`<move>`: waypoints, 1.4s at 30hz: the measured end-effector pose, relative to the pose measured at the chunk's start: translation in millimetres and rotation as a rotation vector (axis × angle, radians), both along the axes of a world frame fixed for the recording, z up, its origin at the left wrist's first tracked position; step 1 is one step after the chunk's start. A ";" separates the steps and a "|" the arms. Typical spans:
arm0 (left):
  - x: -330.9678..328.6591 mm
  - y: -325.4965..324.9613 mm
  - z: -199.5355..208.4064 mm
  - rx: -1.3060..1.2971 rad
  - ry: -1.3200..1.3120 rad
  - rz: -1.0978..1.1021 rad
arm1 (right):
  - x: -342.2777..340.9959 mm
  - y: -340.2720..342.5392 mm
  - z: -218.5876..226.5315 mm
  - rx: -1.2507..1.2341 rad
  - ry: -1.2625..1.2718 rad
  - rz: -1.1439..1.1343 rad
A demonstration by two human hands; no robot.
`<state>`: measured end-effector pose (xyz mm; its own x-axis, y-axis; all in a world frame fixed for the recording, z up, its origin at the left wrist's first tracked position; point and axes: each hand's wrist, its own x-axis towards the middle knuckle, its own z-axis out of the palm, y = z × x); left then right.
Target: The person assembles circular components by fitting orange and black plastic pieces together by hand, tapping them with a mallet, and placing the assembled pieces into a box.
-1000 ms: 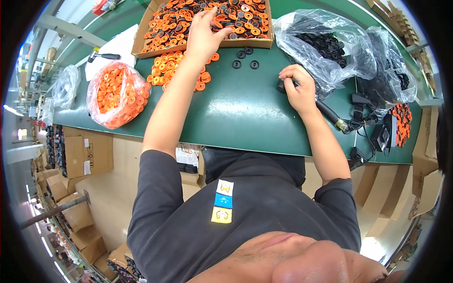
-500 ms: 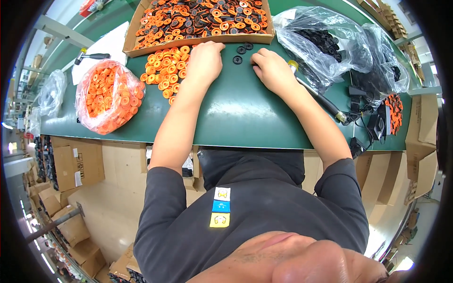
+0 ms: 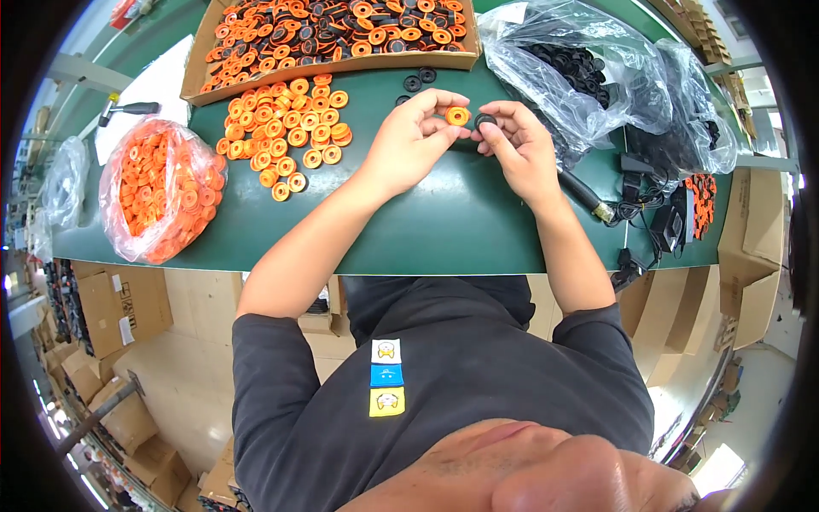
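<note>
Between the fingertips of my left hand (image 3: 415, 141) is an orange disc (image 3: 458, 116) with a raised centre. My right hand (image 3: 518, 145) pinches a black disc (image 3: 485, 121) close beside it. The two parts face each other over the green table (image 3: 409, 226), apart by a small gap. Past my left hand lie a few loose black discs (image 3: 413, 84), partly covered by its fingers. A spread of orange discs (image 3: 277, 128) lies left of that hand.
An open carton (image 3: 341, 66) of orange-and-black parts stands at the back. Left are a clear bag of orange discs (image 3: 162, 192) and a hammer (image 3: 132, 108). Right are a clear bag of black parts (image 3: 572, 72), a dark-handled tool (image 3: 584, 192) and cables (image 3: 640, 209).
Both hands have come nearer to me and toward each other. My left hand now holds an orange disc from the spread's side, my right a black disc. The view has shifted slightly.
</note>
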<state>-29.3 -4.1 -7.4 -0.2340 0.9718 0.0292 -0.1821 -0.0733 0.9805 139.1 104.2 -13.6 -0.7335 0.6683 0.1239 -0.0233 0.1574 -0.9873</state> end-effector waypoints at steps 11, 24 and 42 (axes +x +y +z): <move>0.1 -1.0 -3.3 -0.060 -0.082 -0.029 | 5.2 -4.1 15.7 0.376 0.020 -0.054; 3.1 -3.6 0.5 -0.042 -0.144 -0.033 | 6.1 1.1 16.7 0.599 0.000 -0.057; 8.1 -7.0 -0.5 0.015 -0.067 -0.019 | 5.8 -2.0 18.1 0.603 0.002 -0.068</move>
<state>-21.2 -11.1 -7.9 -0.2172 0.9757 0.0285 -0.2492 -0.0837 0.9648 144.9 102.3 4.5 -0.6910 0.5249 0.4969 0.0043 0.6904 -0.7234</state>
